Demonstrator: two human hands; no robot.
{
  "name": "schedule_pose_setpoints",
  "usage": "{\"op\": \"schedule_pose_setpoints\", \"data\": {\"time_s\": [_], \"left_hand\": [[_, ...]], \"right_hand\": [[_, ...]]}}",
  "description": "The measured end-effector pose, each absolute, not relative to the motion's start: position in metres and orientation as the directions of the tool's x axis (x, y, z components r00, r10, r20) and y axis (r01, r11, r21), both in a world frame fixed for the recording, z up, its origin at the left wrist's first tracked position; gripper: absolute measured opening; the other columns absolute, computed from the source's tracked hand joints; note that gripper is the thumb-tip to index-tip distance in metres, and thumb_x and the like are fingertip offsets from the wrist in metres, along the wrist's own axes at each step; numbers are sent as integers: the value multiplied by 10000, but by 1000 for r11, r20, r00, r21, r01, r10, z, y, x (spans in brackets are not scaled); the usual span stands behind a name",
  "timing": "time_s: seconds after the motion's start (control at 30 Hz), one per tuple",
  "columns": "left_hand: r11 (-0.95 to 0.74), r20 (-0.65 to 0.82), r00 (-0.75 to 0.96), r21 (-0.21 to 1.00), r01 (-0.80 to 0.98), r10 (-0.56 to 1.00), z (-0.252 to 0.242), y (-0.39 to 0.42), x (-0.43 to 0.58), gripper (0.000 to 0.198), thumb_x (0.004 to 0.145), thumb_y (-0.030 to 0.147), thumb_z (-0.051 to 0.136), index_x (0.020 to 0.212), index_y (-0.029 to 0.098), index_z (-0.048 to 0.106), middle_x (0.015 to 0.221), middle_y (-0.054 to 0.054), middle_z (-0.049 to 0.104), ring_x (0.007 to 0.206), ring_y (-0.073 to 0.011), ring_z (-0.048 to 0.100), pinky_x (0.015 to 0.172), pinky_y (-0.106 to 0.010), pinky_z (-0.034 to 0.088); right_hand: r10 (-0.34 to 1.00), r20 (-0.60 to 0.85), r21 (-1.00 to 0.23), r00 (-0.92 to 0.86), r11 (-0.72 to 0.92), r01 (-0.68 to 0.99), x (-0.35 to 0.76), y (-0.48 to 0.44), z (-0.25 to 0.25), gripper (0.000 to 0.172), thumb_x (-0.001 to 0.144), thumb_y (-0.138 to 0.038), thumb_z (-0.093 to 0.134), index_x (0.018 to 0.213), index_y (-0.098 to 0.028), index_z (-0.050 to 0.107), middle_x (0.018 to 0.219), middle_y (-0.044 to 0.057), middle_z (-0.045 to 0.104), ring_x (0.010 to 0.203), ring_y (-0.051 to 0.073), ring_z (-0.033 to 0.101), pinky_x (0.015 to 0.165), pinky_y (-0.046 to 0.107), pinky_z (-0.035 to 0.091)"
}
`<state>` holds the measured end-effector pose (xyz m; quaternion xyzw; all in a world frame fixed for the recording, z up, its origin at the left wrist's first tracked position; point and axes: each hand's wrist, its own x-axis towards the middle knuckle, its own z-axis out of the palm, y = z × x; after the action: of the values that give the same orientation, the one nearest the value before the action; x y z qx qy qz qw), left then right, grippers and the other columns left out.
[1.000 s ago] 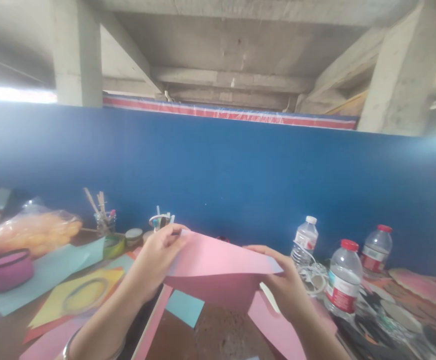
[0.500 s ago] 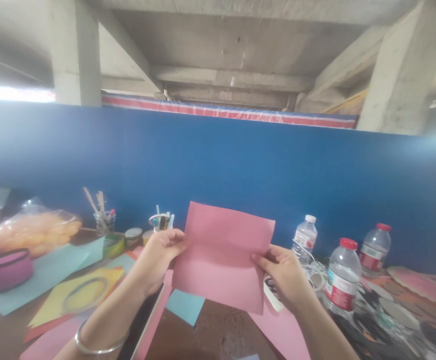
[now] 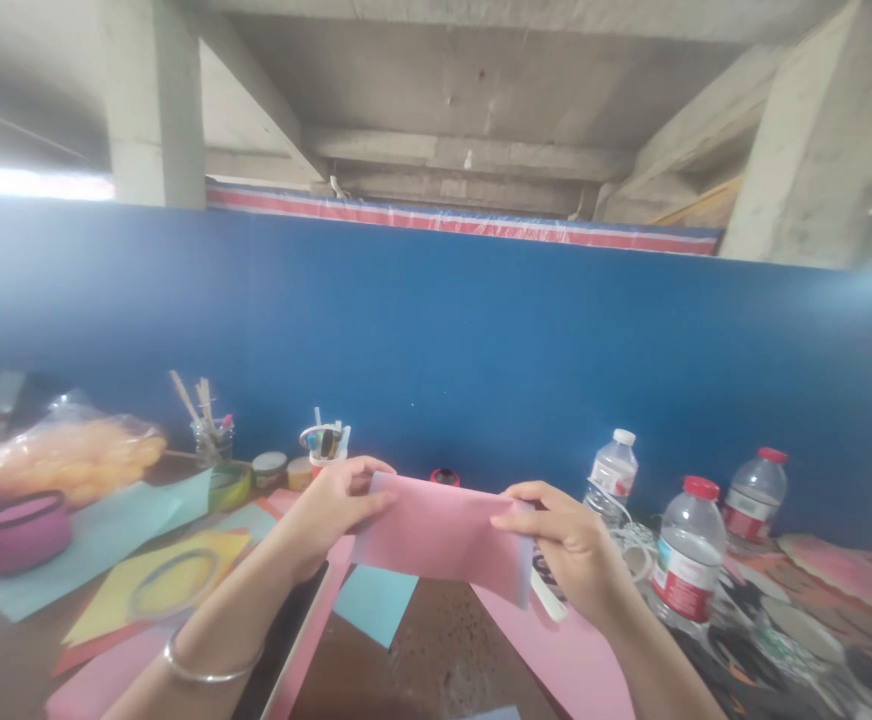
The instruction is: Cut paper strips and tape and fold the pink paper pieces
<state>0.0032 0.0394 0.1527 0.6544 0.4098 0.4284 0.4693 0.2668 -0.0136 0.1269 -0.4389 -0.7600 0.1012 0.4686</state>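
A pink sheet of paper [image 3: 443, 535], folded over along its upper edge, hangs above the table between my two hands. My left hand [image 3: 350, 505] pinches its upper left corner, thumb in front and fingers behind. At the upper right, my right hand [image 3: 556, 530] grips the paper the same way. Bluish strips show along the left and right ends of the fold. Below it lie a light blue paper piece [image 3: 377, 602] and another pink sheet [image 3: 556, 645] on the brown table [image 3: 428, 670].
Several plastic bottles stand at the right, one red-capped bottle [image 3: 687, 550] nearest. To the left are yellow paper [image 3: 106, 605], light blue sheets [image 3: 98, 540], a purple tape roll [image 3: 25, 530] and a bag of orange items [image 3: 80, 455]. A blue partition [image 3: 436, 350] rises behind the table.
The upper part of the pink paper has been folded over, so the sheet is now about half as tall. My right hand has moved to the upper right edge of the fold.
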Motion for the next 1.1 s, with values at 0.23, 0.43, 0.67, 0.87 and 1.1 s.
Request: {"op": "schedule_pose_setpoints", "data": {"time_s": [0.23, 0.43, 0.67, 0.87, 1.1], "left_hand": [[-448, 327, 342, 810, 380, 881, 156, 10, 22, 343, 729, 215, 539, 1068, 269, 529, 773, 35, 662, 752, -180, 584, 662, -272, 395], [-443, 311, 360, 811, 382, 880, 150, -17, 42, 262, 697, 198, 592, 937, 266, 509, 683, 59, 640, 632, -145, 549, 584, -244, 386], [-394, 327, 299, 897, 200, 896, 144, -1, 36, 184, 730, 243, 593, 900, 246, 524, 817, 29, 625, 759, -148, 578, 695, -265, 441], [-393, 305, 302, 870, 298, 903, 149, -15, 41, 254, 691, 235, 621, 928, 256, 532, 606, 65, 570, 623, -144, 535, 616, -266, 398], [-360, 262, 399, 913, 193, 879, 146, -11, 43, 151, 747, 193, 549, 888, 243, 537, 753, 29, 651, 715, -153, 603, 655, -270, 441]], "right_hand": [[892, 442, -734, -95, 421, 534, 242, -38, 146, 317, 771, -138, 460, 992, -264, 651, 1160, 36, 605, 1065, 220, 544, 861, 370, 445], [921, 390, -889, -1, 376, 261, 201, -36, 128, 121, 766, -268, 584, 743, -171, 651, 696, 13, 655, 671, 159, 580, 617, 243, 424], [911, 396, -910, 119, 406, -86, 206, -29, 120, 120, 761, -283, 603, 833, -198, 558, 734, -18, 594, 665, 135, 553, 596, 226, 422], [930, 364, -906, 43, 343, 248, 209, -40, 136, 67, 708, -241, 635, 738, -183, 650, 765, 24, 662, 764, 193, 598, 685, 277, 440], [899, 437, -843, 27, 399, 361, 214, -39, 135, 129, 773, -225, 537, 799, -184, 656, 798, 24, 676, 766, 192, 605, 677, 270, 441]]}}
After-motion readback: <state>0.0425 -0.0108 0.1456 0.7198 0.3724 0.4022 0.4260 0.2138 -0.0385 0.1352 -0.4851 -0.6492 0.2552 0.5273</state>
